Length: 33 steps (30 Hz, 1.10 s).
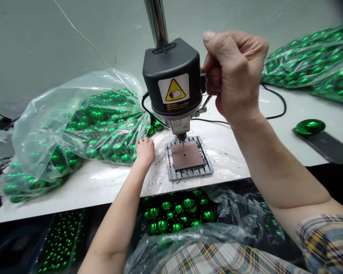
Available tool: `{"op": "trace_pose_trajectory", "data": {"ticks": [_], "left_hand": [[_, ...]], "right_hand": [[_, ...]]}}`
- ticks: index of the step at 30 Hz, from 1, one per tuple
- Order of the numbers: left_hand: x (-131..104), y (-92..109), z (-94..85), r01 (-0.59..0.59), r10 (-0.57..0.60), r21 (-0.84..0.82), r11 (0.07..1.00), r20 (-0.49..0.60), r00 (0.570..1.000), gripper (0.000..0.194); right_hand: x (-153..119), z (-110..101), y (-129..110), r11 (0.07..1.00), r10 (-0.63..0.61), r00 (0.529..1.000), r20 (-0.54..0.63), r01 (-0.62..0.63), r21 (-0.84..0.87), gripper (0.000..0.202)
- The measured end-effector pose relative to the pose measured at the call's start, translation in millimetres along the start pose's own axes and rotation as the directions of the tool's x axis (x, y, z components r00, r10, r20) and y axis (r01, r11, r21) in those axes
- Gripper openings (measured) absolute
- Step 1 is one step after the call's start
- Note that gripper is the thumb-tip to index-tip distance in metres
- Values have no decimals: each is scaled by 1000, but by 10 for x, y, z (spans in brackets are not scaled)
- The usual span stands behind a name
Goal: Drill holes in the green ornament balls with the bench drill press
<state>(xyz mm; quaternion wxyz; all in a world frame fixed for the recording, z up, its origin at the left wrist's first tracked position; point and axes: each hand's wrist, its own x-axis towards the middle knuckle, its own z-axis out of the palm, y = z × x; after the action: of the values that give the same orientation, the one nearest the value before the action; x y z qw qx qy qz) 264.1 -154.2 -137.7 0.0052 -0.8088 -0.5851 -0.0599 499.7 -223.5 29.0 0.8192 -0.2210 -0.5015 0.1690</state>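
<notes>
A black drill press head [173, 72] with a yellow warning label hangs from a metal pole. Below it, the thin bit points at a brown board [188, 158] with a small hole, lying on a ridged metal base plate [171, 174]. My right hand [236, 68] is raised at the right side of the drill head, its fingers curled round the lever handle, which is mostly hidden. My left hand [145, 151] is at the opening of a clear plastic bag [45, 110] of shiny green balls [111, 148]. Its fingers are curled; what they hold, if anything, is hidden.
Another bag of green balls [311, 57] lies at the back right. A green ball [311, 126] rests on a dark phone [328, 146] at the table's right edge. Below the front edge are an open bag of balls [178, 208] and a container of small green balls [60, 239].
</notes>
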Motion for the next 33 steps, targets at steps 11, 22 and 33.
{"op": "trace_pose_trajectory", "data": {"ticks": [11,22,33], "left_hand": [[-201,51,-119,-241,-89,-581,777,-481,872,42],[-694,628,42,302,-87,-812,-500,394,915,56],[-600,646,329,-38,-164,-962,269,-85,983,50]], "right_hand": [[-6,10,-19,997,43,999,-8,-43,-64,49],[-36,22,-56,994,69,998,-8,-69,-79,49],[27,-11,41,997,3,1000,16,-2,-75,61]]}}
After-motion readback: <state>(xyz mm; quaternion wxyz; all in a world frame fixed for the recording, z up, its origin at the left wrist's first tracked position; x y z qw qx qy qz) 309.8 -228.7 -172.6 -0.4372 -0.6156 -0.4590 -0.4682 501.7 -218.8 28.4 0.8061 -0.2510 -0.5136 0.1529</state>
